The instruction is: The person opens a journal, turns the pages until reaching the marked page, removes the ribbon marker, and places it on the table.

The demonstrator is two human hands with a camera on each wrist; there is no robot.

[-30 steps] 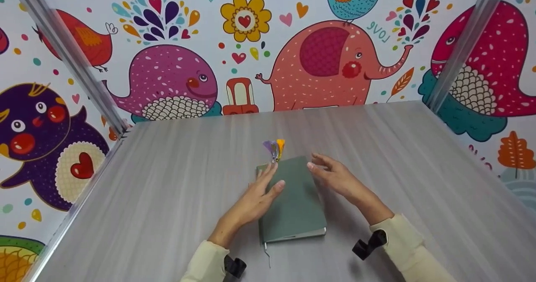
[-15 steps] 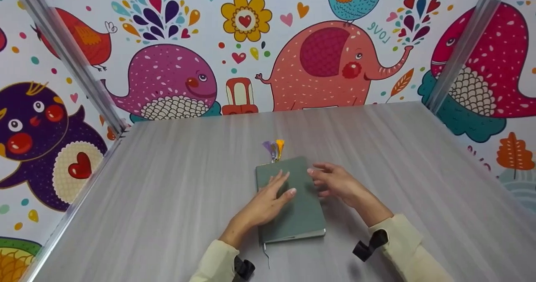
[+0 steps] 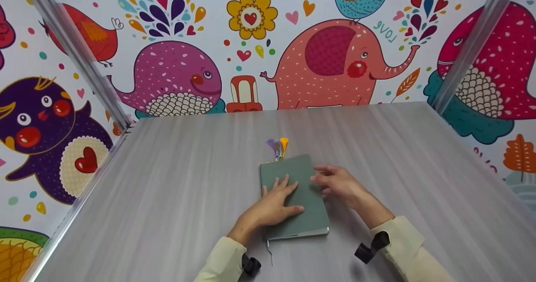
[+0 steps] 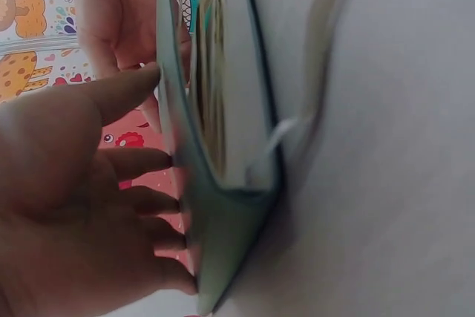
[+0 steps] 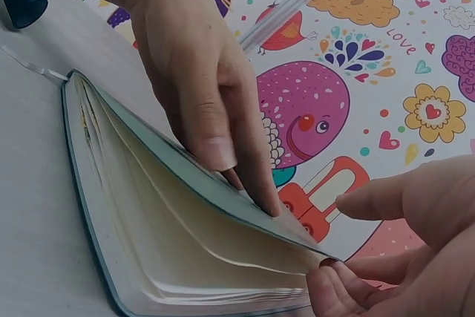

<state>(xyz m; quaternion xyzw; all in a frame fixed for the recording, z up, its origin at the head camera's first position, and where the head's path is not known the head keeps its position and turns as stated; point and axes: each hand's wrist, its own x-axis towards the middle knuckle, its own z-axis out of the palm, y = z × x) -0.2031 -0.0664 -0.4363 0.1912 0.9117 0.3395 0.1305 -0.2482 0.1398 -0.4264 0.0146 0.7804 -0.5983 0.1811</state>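
Observation:
A green notebook [image 3: 307,208] lies closed on the table, its front cover standing slightly apart from the pages at the bottom. My left hand [image 3: 274,206] rests on the cover with fingers spread; in the left wrist view its fingertips touch the green cover [image 4: 215,250]. At the notebook's right edge is my right hand [image 3: 339,185]. In the right wrist view, the right fingertips [image 5: 326,287] touch the edge near a corner, while the thumb stands apart. Purple and yellow tassels [image 3: 278,146] stick out at the top, and a thin ribbon [image 3: 270,252] trails from the bottom.
The notebook lies on a grey wood-grain table [image 3: 188,181]. Behind it rises a wall [image 3: 251,55] printed with cartoon animals, with metal posts [image 3: 75,55] at the corners. Black straps [image 3: 372,247] sit at both sleeve cuffs.
My left hand has moved right and down from the notebook's left edge onto its cover, fingers spreading. My right hand has come slightly lower along the right edge. The notebook stays in place.

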